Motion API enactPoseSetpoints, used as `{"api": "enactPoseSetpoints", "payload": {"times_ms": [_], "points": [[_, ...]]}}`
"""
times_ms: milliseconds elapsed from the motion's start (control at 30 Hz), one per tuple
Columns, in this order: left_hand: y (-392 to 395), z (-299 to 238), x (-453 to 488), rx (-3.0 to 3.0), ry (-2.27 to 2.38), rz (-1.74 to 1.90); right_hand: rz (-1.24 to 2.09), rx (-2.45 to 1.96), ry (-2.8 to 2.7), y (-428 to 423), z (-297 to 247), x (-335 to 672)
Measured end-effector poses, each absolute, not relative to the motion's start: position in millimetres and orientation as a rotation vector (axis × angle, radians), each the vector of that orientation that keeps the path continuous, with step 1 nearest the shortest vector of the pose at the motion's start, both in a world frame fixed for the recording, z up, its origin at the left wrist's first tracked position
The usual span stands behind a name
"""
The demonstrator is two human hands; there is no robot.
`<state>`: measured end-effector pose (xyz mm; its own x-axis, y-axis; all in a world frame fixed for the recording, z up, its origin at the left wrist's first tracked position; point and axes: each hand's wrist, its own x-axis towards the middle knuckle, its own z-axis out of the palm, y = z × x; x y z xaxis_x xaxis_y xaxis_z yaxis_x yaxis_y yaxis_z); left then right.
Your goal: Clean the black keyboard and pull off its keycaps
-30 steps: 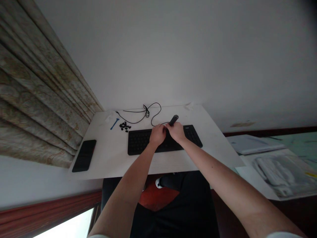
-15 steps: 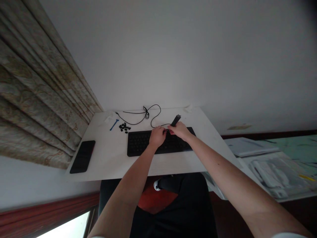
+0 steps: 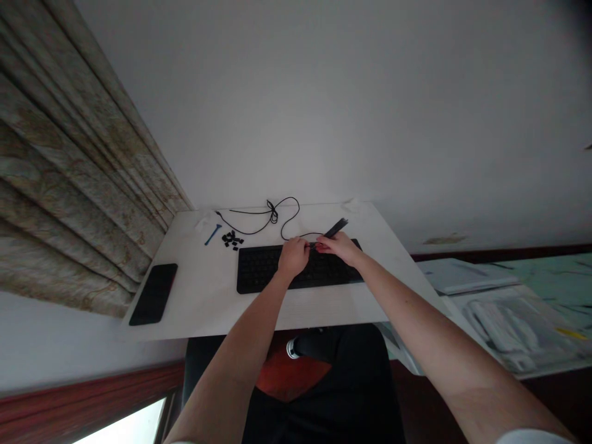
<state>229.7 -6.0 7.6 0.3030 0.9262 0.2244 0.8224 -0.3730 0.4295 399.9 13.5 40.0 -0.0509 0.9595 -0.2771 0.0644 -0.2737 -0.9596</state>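
A black keyboard (image 3: 259, 269) lies flat on the white desk. My left hand (image 3: 294, 256) rests over its upper middle, the fingers curled together near the back edge; what they hold, if anything, is hidden. Close on its right, my right hand (image 3: 340, 246) is closed around a black stick-like tool (image 3: 336, 227). One end of this tool sticks up and to the right above the hand, while a thin part points toward the left fingertips over the keys. The tool's exact kind is too small to make out.
Several loose black keycaps (image 3: 231, 239) lie left of the keyboard, beside a small blue tool (image 3: 213, 234). A black cable (image 3: 252, 232) loops along the back. A black phone (image 3: 154, 295) lies at the left edge. Right of the desk is a plastic-wrapped package (image 3: 504, 327).
The black tool has tilted further to the right, and my right hand has shifted slightly right. My left hand stays at nearly the same place on the keyboard.
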Motion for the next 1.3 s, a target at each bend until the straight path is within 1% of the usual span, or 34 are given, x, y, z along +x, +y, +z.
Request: {"api": "enactPoseSetpoints", "payload": {"times_ms": [200, 533, 633, 800, 900, 1100, 1300], "points": [[-7, 8, 229, 2.378, 1.597, 0.638, 1.330, -1.445, -1.254, 15, 35, 391], [-7, 10, 231, 2.380, 1.620, 0.601, 1.010, -1.659, -1.468, 6, 33, 375], [-7, 11, 230, 2.357, 1.601, 0.623, 1.061, -1.615, -1.333, 6, 32, 371], [-6, 11, 230, 2.334, 1.577, 0.649, 1.219, -1.495, -0.883, 2, 34, 371], [-6, 10, 231, 2.348, 1.593, 0.630, 1.248, -1.505, -0.781, -2, 38, 372], [-6, 9, 231, 2.379, 1.608, 0.604, 1.185, -1.577, -0.981, -3, 38, 378], [-7, 10, 231, 2.378, 1.614, 0.564, 1.222, -1.430, -1.197, 4, 36, 383]]}}
